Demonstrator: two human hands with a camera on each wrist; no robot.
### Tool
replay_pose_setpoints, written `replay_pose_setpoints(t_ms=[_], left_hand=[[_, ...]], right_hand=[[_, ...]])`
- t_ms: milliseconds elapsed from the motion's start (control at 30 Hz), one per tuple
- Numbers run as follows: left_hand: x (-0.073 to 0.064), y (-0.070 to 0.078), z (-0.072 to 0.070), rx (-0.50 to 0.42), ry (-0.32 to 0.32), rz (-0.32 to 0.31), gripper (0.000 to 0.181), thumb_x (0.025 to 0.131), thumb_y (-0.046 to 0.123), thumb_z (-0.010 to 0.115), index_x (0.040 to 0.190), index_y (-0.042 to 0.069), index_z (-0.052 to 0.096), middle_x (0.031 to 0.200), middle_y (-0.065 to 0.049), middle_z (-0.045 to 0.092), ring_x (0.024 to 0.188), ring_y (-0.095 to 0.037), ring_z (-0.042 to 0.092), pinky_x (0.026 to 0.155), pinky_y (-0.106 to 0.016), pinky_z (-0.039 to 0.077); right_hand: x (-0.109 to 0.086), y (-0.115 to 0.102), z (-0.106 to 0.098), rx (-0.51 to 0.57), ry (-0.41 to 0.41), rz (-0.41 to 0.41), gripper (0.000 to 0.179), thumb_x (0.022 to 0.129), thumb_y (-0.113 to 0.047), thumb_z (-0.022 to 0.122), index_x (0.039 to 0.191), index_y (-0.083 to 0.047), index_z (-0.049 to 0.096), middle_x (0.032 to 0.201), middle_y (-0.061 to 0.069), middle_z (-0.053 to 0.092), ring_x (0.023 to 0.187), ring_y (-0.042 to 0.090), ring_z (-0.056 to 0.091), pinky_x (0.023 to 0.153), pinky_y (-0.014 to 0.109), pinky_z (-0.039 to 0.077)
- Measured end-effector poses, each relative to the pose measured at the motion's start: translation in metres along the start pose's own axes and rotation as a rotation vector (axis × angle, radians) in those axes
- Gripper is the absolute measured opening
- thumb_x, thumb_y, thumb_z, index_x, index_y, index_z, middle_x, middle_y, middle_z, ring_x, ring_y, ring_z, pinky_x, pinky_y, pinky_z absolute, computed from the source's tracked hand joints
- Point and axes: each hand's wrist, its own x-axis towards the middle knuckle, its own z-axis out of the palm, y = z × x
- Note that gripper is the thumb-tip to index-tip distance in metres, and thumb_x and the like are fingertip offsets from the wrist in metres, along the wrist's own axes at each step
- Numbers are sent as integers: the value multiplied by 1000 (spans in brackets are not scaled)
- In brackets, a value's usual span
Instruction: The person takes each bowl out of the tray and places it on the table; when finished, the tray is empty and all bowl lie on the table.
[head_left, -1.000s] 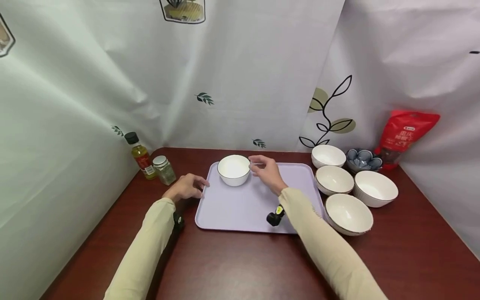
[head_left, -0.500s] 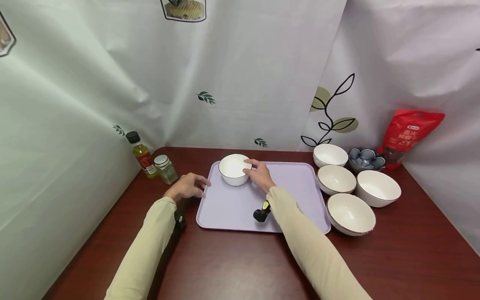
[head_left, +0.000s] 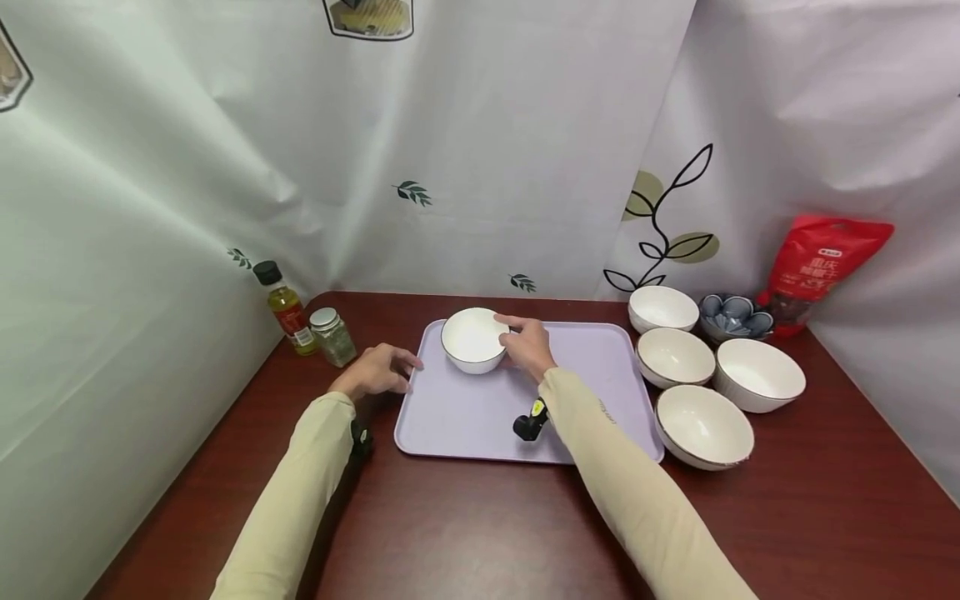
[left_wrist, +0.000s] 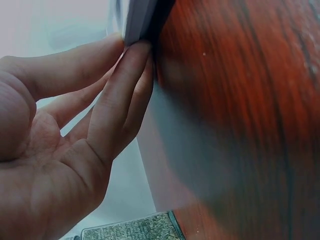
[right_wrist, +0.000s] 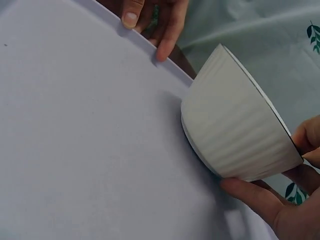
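Observation:
A white bowl (head_left: 475,342) with a thin dark rim is at the far left part of the lilac tray (head_left: 465,417). My right hand (head_left: 528,346) grips the bowl's right side, one finger at the rim and others against the lower wall, as the right wrist view shows. The bowl's base is close over the tray there, with a shadow beside it. At the tray's left edge, my left hand (head_left: 378,371) pinches the rim between thumb and fingers, plain in the left wrist view.
Several white bowls (head_left: 702,427) and a blue flower-shaped dish (head_left: 735,317) stand right of the tray. Behind them leans a red packet (head_left: 821,267). An oil bottle (head_left: 291,312) and a lidded glass jar (head_left: 333,337) stand at left, by the hanging cloth (head_left: 487,150).
My right hand has moved left to the bowl and taken hold of its right side. The bowl has since shifted slightly right. My left hand stays at the tray's edge.

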Motion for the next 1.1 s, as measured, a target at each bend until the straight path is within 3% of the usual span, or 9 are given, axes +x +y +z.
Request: replay_pose_setpoints(t_ms=[233,467,767,1100], left_hand=[[-1,2,0,-1,2,-7,40,78,-3,75,117,5,72,107,-15,70,92,-22,61,73,-27,51],[-2,0,0,13,-1,5,39,79,-3,75,117,5,72,107,-15,70,93,-23,61,73,-28,51],[-5,2,-1,24,1,37,38,77,-3,75,115,5,73,103,-13,70,90,-21,61,73,-26,50],[-3,4,1,13,2,13,40,78,-3,76,116,5,72,107,-15,70,93,-23,61,76,-29,51]], right_hand=[[-5,-11,-23,35,-70,-27,56,83,5,50,136,-9,63,147,16,54,94,23,66,77,46,61],[-15,-29,-55,23,-135,25,57,83,6,50,137,-7,62,148,13,53,105,22,60,75,42,62],[-36,-48,-107,-55,-186,-10,61,82,6,49,142,-4,56,154,14,48,110,24,59,77,43,61],[-66,-61,-168,-147,-236,-69,61,83,7,48,144,1,52,157,19,41,86,8,66,75,39,62]])
